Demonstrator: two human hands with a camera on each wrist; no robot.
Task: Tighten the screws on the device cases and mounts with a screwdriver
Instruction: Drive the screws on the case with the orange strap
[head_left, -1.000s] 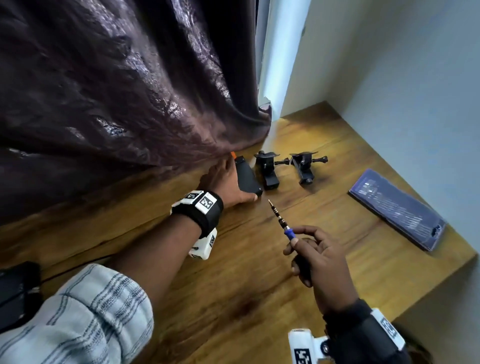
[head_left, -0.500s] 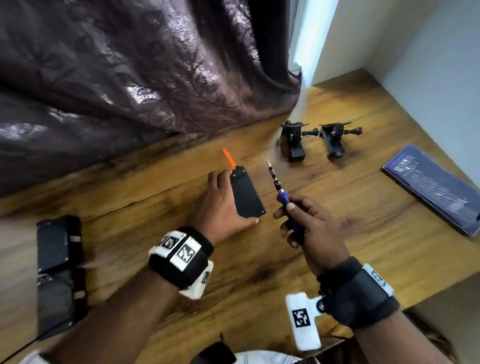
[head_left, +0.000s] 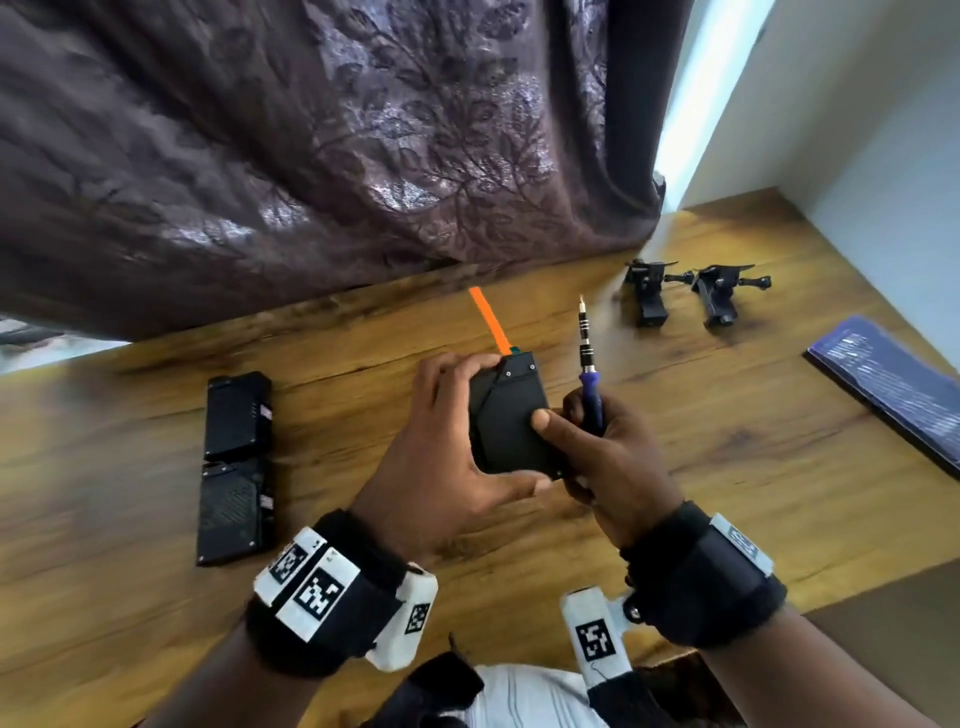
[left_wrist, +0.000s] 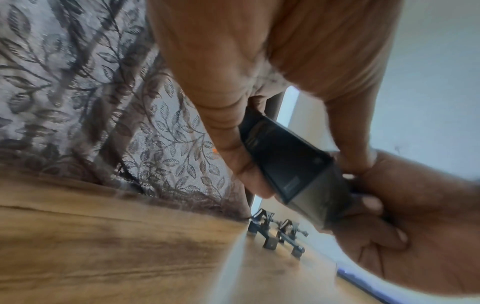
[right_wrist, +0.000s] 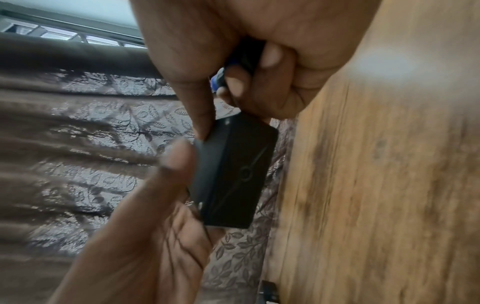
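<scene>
The left hand (head_left: 441, 457) is gripping a black case (head_left: 511, 415), long axis pointing far. The right hand (head_left: 613, 457) is steadying it while holding the screwdriver (head_left: 589, 374), tip pointing far, just right of the case

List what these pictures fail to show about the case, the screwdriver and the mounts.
- Black case: its screws' seating is too small in the head view and blurred in both wrist views.
- Screwdriver: its handle is buried in the right hand; its tip shape is too small to tell.
- Two mounts: their screws are too small in every view.

Patterned curtain (head_left: 363, 156) drapes onto wooden table (head_left: 727, 467).
</scene>
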